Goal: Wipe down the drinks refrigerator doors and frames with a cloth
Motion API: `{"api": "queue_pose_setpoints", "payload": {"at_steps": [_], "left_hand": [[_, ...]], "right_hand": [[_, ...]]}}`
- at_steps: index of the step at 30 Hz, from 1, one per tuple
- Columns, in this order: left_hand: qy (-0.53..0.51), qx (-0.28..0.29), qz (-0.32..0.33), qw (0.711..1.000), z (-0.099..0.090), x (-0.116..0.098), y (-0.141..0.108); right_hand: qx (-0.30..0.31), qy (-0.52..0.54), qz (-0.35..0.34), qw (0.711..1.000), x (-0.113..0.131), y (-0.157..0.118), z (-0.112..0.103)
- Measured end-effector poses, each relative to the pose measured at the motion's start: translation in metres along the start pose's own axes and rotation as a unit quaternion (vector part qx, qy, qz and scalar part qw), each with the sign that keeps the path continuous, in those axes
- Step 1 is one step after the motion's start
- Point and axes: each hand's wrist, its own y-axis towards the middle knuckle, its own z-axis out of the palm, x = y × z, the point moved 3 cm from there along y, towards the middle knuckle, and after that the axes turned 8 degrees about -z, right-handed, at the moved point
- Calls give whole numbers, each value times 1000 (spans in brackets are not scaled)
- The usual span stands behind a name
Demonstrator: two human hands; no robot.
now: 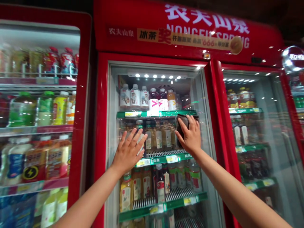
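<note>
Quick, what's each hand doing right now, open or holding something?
Left hand: open, fingers spread at the glass door, holding nothing visible.
Right hand: open, fingers spread over a dark, cloth-like item at the glass.

Dim overall; bright LED row (155, 76) up-left of right hand (190, 134). Glare specks on red header (133, 15) above it. Frame edges blurry.

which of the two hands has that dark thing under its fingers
The right hand: its fingers lie over the dark thing, seemingly a cloth, while the left hand is spread with no cloth visible.
</note>
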Motion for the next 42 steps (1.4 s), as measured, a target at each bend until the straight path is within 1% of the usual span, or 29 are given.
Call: {"api": "queue_pose_setpoints", "payload": {"at_steps": [2,4,5,6,7,9,11,13,15,17,19,20,21,22,24,26,28,30,32,34,35,36,37,39,40,42], "left_hand": [[2,0,-2,1000,2,-1,-1],[5,-2,-5,1000,4,-2,-2],[7,-3,-7,1000,4,-3,-2],[8,-4,-7,1000,4,-4,-3],[9,-4,-8,1000,4,-4,-3],[10,-5,-8,1000,3,-5,-4],[14,-6,-9,1000,2,-5,-4],[16,-7,-8,1000,1,-5,-5],[18,-5,-6,1000,1,-5,-5],[17,-1,-3,1000,2,-5,-7],[15,2,-2,1000,3,-6,-8],[13,3,-3,1000,4,-6,-9],[11,2,-3,1000,5,-6,-10],[9,-1,-3,1000,5,-7,-10],[6,-11,-4,1000,6,-7,-11],[3,-27,-6,1000,6,-7,-12],[-1,-44,-6,999,5,-6,-13],[-7,-61,-8,998,4,-6,-15],[-13,-74,-24,997,3,-6,-17],[-20,-82,-49,995,3,-6,-18],[-23,-85,-58,994,4,-6,-19],[-25,-87,-62,994,4,-7,-19],[-28,-91,-62,994,5,-7,-20],[-32,-97,-58,993,6,-8,-20],[-34,-100,-57,993,6,-8,-19],[-39,-102,-58,992,6,-8,-17]], "right_hand": [[28,23,-70,997,10,-18,-5],[44,43,-132,989,7,-36,-11],[44,49,-147,987,2,-41,-13],[36,50,-147,987,-3,-41,-14],[20,47,-130,990,-7,-36,-12],[-24,32,-67,997,-5,-15,-6],[-48,16,-14,999,15,9,4],[-32,9,-9,999,46,24,11],[8,15,-45,999,73,21,11],[43,36,-107,993,84,3,4],[57,61,-168,982,78,-15,-5],[50,68,-183,979,69,-20,-7],[36,70,-181,980,60,-20,-8],[14,67,-164,984,52,-14,-6],[-37,52,-102,993,44,8,1],[-69,36,-54,995,55,34,11],[-71,25,-44,996,77,48,17],[-39,22,-73,996,98,42,16],[10,29,-137,990,108,19,9],[56,37,-205,977,102,-5,-1],[70,38,-226,971,94,-13,-5],[73,36,-230,970,84,-16,-7],[66,31,-216,974,75,-13,-8],[30,15,-151,988,65,6,-3],[9,5,-113,994,65,18,1],[-17,-13,-61,998,80,38,11]]}}
